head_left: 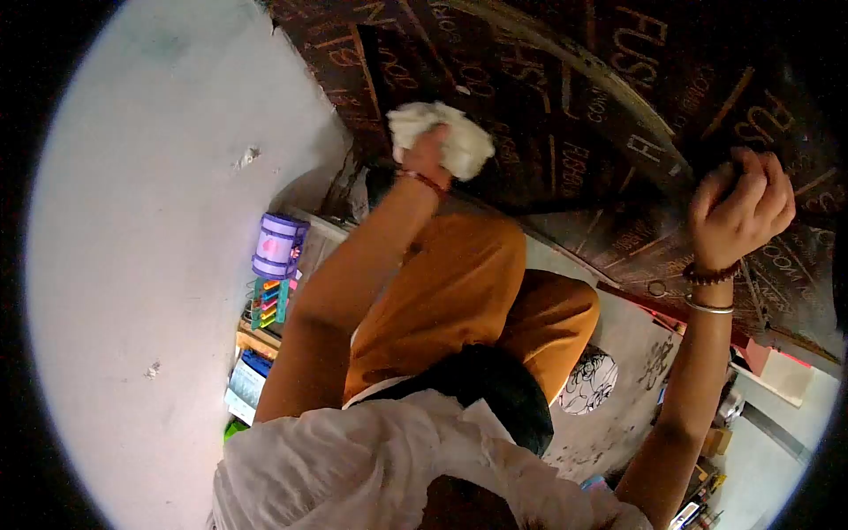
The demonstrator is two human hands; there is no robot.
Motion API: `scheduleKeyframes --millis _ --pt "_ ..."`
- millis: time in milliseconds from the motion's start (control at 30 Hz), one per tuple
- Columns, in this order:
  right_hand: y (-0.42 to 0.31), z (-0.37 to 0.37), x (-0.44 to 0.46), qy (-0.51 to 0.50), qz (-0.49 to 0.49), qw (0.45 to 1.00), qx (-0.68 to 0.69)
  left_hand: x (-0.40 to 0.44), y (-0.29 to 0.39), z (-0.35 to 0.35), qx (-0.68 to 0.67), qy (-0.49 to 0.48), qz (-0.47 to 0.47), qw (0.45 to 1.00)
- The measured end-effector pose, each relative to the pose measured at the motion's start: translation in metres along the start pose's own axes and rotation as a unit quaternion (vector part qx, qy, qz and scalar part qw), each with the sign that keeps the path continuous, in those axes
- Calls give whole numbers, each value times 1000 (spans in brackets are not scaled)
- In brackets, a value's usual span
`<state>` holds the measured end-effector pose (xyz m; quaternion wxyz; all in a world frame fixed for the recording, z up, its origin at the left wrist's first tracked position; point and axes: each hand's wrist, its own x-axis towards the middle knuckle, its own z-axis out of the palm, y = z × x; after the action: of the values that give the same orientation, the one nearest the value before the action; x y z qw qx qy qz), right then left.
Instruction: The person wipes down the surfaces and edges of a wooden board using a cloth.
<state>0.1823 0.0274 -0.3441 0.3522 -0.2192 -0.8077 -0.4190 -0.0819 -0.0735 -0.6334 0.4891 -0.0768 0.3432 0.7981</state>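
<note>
My left hand (427,157) is closed on a bunched white cloth (455,141), which lies against a dark brown surface (530,132) covered in printed lettering. A reddish band is round that wrist. Over at the right, my right hand (746,203) has its fingers curled in beside the lower end of a curved strip (609,84) on the same surface. Something dark shows by its thumb, and I cannot make out what the fingers hold, if anything. A beaded bracelet and a metal bangle are on the right wrist.
A pale wall (159,265) rises at the left. Beside it are a purple-and-lilac container (281,246), coloured pens (268,300) and papers (246,389). My bent legs in orange trousers (450,291) are close under the dark surface. A round patterned white object (589,382) is on the floor.
</note>
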Motion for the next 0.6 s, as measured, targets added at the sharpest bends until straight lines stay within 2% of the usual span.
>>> scheduleKeyframes --millis 100,233,300,400,467,600 --pt "1 2 0 2 -7 1000 -7 -40 -35 40 -54 -33 -130 990" --pt "3 1 -1 -5 -12 1000 -3 -32 -41 28 -110 -67 -146 981" --pt "2 1 -1 -4 -6 1000 7 -23 -18 15 -101 -26 -167 980" --pt "5 4 -3 -5 -5 1000 8 13 19 -25 -39 36 -68 996" --pt "1 4 -2 -1 0 1000 17 13 55 -34 -14 81 -45 996" --pt "-2 0 -1 -1 10 1000 25 -11 81 -27 33 14 -59 998"
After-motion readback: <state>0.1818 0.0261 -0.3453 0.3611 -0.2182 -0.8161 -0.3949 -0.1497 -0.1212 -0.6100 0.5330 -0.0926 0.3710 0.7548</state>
